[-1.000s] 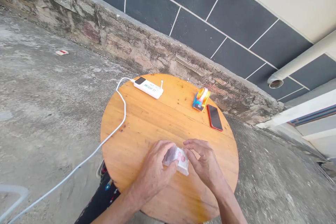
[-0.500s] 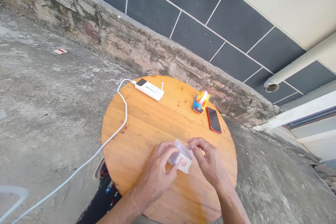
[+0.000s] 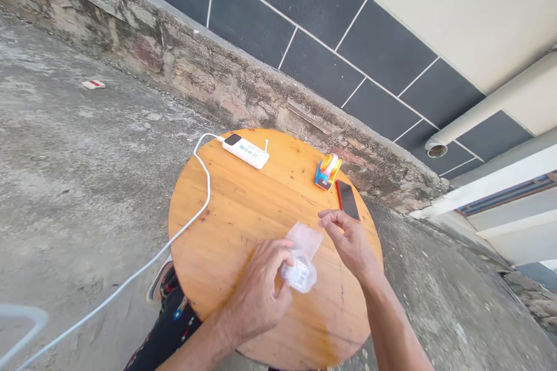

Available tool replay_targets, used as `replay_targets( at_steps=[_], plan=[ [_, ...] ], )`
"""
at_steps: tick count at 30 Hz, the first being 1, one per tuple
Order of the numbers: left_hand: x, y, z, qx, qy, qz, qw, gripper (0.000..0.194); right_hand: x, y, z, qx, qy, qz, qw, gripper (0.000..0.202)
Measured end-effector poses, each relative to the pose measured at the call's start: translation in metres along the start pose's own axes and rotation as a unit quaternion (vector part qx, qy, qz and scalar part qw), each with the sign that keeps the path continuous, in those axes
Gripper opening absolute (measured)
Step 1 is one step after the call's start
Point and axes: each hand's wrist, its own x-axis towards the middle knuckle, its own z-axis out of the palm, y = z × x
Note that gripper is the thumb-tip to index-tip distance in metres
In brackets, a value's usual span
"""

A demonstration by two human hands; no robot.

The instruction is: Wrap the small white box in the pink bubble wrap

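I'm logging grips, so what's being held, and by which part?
The left hand holds the clear plastic-wrapped packet by its left edge; the right hand holds nothing visible.

Clear plastic packet (image 3: 301,273) | crumpled, far flap spread | held by left hand (image 3: 263,278)

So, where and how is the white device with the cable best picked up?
Probably from above, pinching the white device across the middle of its long sides: it lies flat, long and narrow, and the cable occupies its left end.
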Motion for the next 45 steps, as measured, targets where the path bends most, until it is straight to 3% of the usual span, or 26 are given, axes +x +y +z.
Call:
replay_targets(
  at_steps=[3, 7, 10, 14, 17, 22, 26, 29, 33, 36, 41, 45],
  plan=[
    [-0.001, 0.000, -0.001, -0.018, -0.010, -0.007, 1.000, 0.035, 0.007, 0.000, -0.004, 0.001, 0.009, 0.009, 1.000, 0.024],
    [-0.001, 0.003, -0.003, -0.017, -0.048, 0.002, 0.999, 0.057, 0.022, 0.010, -0.013, -0.005, 0.001, -0.002, 1.000, 0.024],
    [-0.001, 0.006, -0.007, -0.025, -0.072, 0.018, 0.997, 0.060, 0.035, 0.020, -0.017, -0.016, -0.014, -0.009, 1.000, 0.023],
    [0.001, 0.009, -0.011, -0.039, -0.055, 0.016, 0.998, 0.052, 0.048, 0.030, -0.016, -0.030, -0.034, -0.003, 0.999, 0.020],
    [0.003, 0.008, -0.011, -0.031, -0.033, -0.012, 0.999, 0.034, 0.053, 0.036, -0.013, -0.029, -0.042, 0.006, 0.999, 0.021],
    [0.005, 0.007, -0.008, -0.015, -0.015, -0.044, 0.999, 0.015, 0.050, 0.042, -0.019, -0.026, 0.007, 0.029, 0.999, 0.034],
    [0.005, 0.006, -0.007, -0.008, -0.022, -0.041, 0.999, 0.014, 0.030, 0.021, -0.020, -0.046, 0.002, 0.029, 0.998, 0.036],
    [0.006, 0.005, -0.004, 0.000, -0.022, -0.029, 0.999, 0.019, 0.010, -0.008, -0.006, -0.153, -0.084, 0.007, 0.985, 0.041],
    [0.007, 0.003, -0.001, 0.018, -0.015, -0.018, 1.000, 0.020, -0.007, -0.027, 0.014, -0.260, -0.085, 0.011, 0.962, 0.032],
    [0.007, 0.003, 0.000, 0.026, -0.019, -0.023, 0.999, 0.015, -0.017, -0.013, 0.012, -0.243, -0.072, 0.028, 0.967, 0.029],
    [0.006, 0.003, -0.002, 0.032, -0.016, -0.025, 0.999, 0.008, -0.046, 0.039, -0.004, -0.162, -0.055, 0.065, 0.983, 0.031],
    [0.006, 0.003, -0.002, 0.028, -0.023, -0.025, 0.999, 0.005, -0.074, 0.074, 0.006, -0.064, -0.041, 0.089, 0.993, 0.037]
  ],
)
